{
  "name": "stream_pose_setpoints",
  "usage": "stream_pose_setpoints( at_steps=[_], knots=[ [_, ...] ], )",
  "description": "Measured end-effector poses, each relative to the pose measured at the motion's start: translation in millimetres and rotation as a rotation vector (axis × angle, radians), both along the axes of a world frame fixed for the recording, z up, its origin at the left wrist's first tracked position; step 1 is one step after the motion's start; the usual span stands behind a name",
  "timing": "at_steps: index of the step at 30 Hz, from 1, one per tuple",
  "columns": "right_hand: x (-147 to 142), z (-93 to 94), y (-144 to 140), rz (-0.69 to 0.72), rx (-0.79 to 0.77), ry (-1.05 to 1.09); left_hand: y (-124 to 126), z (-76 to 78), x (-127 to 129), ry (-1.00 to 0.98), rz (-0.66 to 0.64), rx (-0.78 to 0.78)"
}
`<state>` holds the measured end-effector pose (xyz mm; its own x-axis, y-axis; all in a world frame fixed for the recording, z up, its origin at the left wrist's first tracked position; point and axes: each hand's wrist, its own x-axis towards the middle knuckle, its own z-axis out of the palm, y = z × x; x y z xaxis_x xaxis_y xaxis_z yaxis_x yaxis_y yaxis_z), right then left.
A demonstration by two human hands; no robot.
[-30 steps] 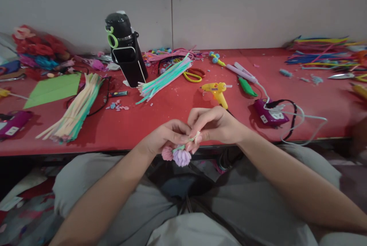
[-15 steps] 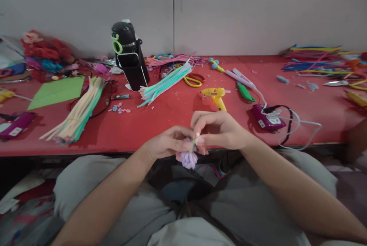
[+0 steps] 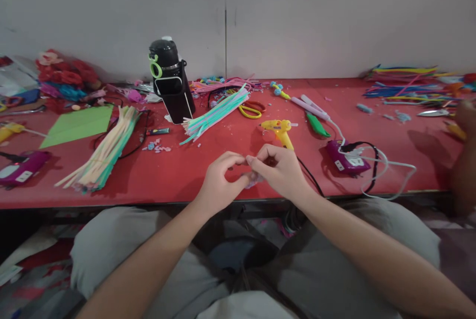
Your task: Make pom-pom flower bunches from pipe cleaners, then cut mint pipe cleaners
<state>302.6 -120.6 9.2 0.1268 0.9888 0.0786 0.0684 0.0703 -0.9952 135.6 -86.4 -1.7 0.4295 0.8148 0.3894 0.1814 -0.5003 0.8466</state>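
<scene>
Over the table's front edge, my left hand (image 3: 220,180) and my right hand (image 3: 280,170) meet at the fingertips. Between them is a small lilac-and-pink fuzzy flower (image 3: 253,181), mostly covered by my fingers. The left thumb presses against it, and the left index finger reaches the right fingertips. My right hand is closed in a pinch at the flower; exactly which part it grips is hidden. Just beyond my right hand, a yellow glue gun (image 3: 281,130) rests on the red table (image 3: 167,180), its black cord running down past my right wrist.
A bundle of cream and green pipe cleaners (image 3: 107,155) lies left, near a green sheet (image 3: 76,126). Behind stand a black bottle (image 3: 173,91) and mint-lilac pipe cleaners (image 3: 219,110). A purple power strip (image 3: 347,158) and a lilac hair straightener (image 3: 310,108) lie right. Another person's hand (image 3: 466,120) shows far right.
My hands have turned, hiding most of the flower that hung visibly below them. The left hand has risen slightly. At far right, another person's hand has come over the table.
</scene>
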Motion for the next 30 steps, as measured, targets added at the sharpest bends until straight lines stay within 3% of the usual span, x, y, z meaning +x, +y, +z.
stream_pose_setpoints(
  at_steps=[9, 12, 18, 25, 30],
  knots=[
    [4, -3.1, 9, 0.141, 0.007, 0.021, 5, -5.7, -3, 0.078, 0.003, 0.181],
    [10, -1.5, 10, 0.207, 0.057, -0.084, 8, -2.6, -5, 0.09, -0.013, 0.138],
    [23, 0.6, 15, 0.315, 0.255, -0.284, 11, 14.2, -8, 0.08, -0.153, -0.232],
    [28, 2.8, 21, 0.647, 0.253, -0.046, 13, 16.6, -15, -0.046, -0.467, -0.746],
    [22, 5.7, 15, 0.736, 0.272, 0.064, 12, 7.3, -15, -0.126, -0.672, -0.865]
  ],
)
